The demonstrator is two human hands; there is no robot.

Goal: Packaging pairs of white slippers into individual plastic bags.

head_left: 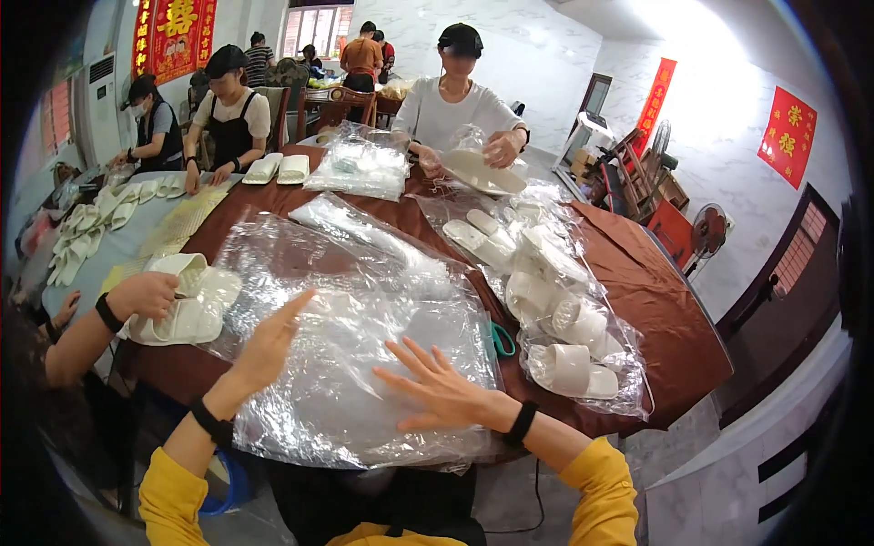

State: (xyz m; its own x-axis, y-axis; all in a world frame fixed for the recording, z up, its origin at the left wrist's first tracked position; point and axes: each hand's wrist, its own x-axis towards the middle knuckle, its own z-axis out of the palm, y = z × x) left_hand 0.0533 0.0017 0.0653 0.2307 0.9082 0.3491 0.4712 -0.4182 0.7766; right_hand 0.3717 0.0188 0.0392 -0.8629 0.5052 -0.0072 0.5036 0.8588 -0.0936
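Note:
A stack of large clear plastic bags (pixel 337 400) lies on the brown-covered table in front of me. My right hand (pixel 446 389) is flat over the bags' right half, palm down, its fingers spread. Above their left part, my left hand (pixel 270 344) is held edge-on with its fingers stretched out, slightly blurred. Neither hand holds anything. A pair of white slippers (pixel 196 314) sits just left of my left hand, where a co-worker's hand (pixel 146 298) touches them. To the right of my right hand, white slippers (pixel 566 371) lie in clear bags.
Green-handled scissors (pixel 503 340) lie partly beside the bags. Across the table (pixel 637 300), a person (pixel 464 114) handles a white slipper (pixel 482 173). Bagged items (pixel 360 168) lie at the far edge. Several slippers (pixel 96 218) cover a pale table at left, where others work.

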